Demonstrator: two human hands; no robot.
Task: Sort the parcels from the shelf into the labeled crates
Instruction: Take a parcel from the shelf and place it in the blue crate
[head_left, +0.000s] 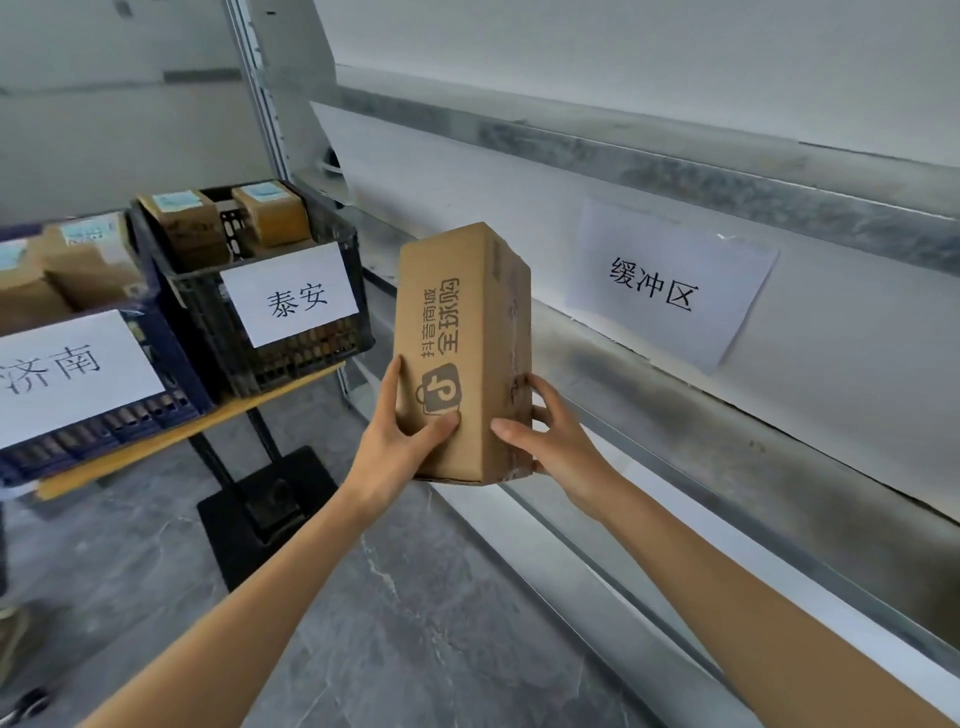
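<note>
A tall brown cardboard parcel (462, 332) with dark printed characters and a bag logo is held upright in front of me, above the floor beside the shelf. My left hand (397, 439) grips its lower left side, thumb on the printed face. My right hand (550, 431) clasps its lower right side. To the left, a black crate (311, 358) with a white paper label holds two brown parcels (270, 213). A blue crate (104, 421) with another white label sits further left, with several parcels (88, 270) in it.
Both crates rest on a wooden-topped table (171, 447) with a black stand (265, 499). A metal shelf (727, 452) runs along the right, with a white paper sign (670, 286) on the wall behind it. Grey marbled floor (363, 623) lies below.
</note>
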